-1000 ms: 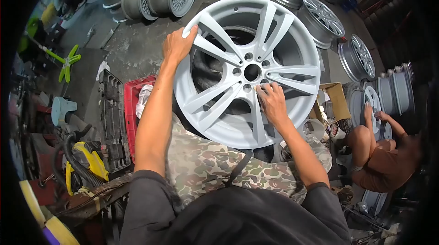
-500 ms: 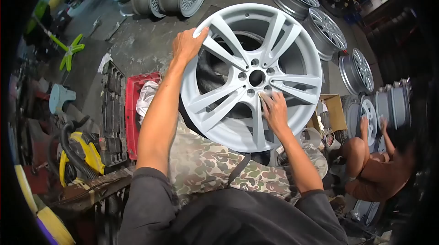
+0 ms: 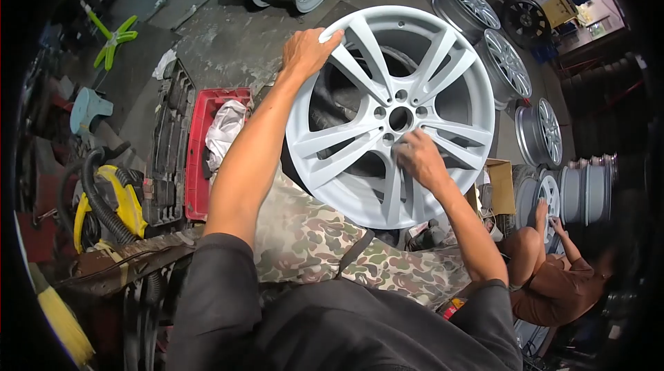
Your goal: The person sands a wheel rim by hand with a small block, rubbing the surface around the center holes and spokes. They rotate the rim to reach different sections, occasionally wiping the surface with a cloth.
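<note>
A large pale grey wheel rim (image 3: 391, 194) with paired spokes stands tilted in front of me. At its upper left edge my left hand (image 3: 308, 52) is wrapped round the rim's lip. My right hand (image 3: 420, 156) is near the hub, over the spokes just below the centre hole, with its fingers bent together and slightly blurred. Whatever those fingers hold, if anything, is too small and hidden to name. Camouflage cloth (image 3: 311, 239) covers my lap below the rim.
A red crate (image 3: 196, 156) with white cloth (image 3: 225, 129) is at left, near a yellow machine (image 3: 124, 205) with a black hose. More rims (image 3: 508, 63) line the upper right. Another person (image 3: 557, 288) works at a rim on the right, past a cardboard box (image 3: 501, 187).
The view has shifted, and the rim has turned a little under my hands. My left hand still grips its edge, while my right hand has moved slightly beside the hub.
</note>
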A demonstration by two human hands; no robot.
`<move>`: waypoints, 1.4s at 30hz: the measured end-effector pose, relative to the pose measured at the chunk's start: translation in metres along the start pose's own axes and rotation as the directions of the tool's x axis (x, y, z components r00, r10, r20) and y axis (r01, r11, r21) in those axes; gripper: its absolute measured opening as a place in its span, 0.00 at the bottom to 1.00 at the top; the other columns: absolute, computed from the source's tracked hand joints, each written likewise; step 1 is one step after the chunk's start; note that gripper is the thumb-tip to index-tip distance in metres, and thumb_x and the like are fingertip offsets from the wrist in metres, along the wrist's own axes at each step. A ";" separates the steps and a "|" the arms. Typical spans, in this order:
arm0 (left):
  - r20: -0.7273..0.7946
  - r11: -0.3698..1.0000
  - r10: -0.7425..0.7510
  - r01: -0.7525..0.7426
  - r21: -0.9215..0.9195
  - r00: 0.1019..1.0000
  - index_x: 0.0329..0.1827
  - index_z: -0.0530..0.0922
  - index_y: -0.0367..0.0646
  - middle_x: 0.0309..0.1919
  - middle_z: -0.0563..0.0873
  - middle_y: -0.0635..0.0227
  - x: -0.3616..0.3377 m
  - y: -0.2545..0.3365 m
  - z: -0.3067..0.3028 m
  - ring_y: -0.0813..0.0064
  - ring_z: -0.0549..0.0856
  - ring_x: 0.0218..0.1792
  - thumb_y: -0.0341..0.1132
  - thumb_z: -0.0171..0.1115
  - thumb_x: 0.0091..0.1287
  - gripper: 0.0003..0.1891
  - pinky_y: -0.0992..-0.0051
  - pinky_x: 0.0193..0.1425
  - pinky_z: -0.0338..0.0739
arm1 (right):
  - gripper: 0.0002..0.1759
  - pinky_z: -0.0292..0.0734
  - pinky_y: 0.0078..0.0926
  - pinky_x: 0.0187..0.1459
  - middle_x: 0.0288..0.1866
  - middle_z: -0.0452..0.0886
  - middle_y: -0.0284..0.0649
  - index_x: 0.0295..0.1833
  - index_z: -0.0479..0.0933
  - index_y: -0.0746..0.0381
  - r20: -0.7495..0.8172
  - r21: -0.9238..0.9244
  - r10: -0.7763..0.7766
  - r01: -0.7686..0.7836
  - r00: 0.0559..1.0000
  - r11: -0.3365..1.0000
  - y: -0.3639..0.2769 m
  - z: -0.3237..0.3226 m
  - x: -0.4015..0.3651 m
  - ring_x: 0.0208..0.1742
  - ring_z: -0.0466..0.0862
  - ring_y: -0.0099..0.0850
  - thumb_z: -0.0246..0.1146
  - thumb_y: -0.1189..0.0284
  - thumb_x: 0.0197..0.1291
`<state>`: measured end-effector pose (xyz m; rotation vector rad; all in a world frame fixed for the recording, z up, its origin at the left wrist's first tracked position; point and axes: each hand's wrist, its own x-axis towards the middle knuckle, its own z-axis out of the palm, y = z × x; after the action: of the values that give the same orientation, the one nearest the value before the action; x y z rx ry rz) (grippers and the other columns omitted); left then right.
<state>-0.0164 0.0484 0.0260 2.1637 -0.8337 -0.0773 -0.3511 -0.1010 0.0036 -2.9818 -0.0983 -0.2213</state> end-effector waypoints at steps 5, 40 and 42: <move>-0.001 1.000 0.011 -0.011 -0.010 1.000 0.49 0.91 0.46 0.39 0.92 0.51 0.002 -0.001 0.003 0.44 0.90 0.47 0.68 0.56 0.71 0.33 0.51 0.54 0.80 | 0.07 0.72 0.36 0.60 0.50 0.78 0.35 0.42 0.83 0.57 0.143 -0.233 -0.210 0.239 0.967 0.943 0.006 -0.008 0.000 0.58 0.75 0.35 0.63 0.71 0.59; -0.050 1.000 0.015 -0.016 -0.008 0.999 0.44 0.93 0.48 0.36 0.93 0.54 0.003 -0.007 0.009 0.46 0.91 0.42 0.69 0.56 0.71 0.33 0.52 0.51 0.81 | 0.07 0.78 0.44 0.51 0.43 0.82 0.48 0.42 0.84 0.67 -0.048 0.215 0.287 -0.270 0.957 0.938 0.008 0.005 0.007 0.47 0.82 0.48 0.68 0.76 0.59; -0.058 1.000 0.015 -0.013 0.027 0.998 0.44 0.93 0.48 0.36 0.93 0.55 0.002 -0.008 0.007 0.47 0.91 0.42 0.69 0.57 0.71 0.33 0.52 0.51 0.81 | 0.07 0.77 0.43 0.56 0.48 0.80 0.45 0.42 0.83 0.65 0.176 0.016 -0.023 0.020 0.984 1.000 -0.001 -0.003 0.009 0.54 0.79 0.47 0.68 0.76 0.58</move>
<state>-0.0130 0.0463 0.0157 2.1744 -0.8205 0.0043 -0.3425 -0.0998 0.0078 -2.9808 -0.1510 0.0415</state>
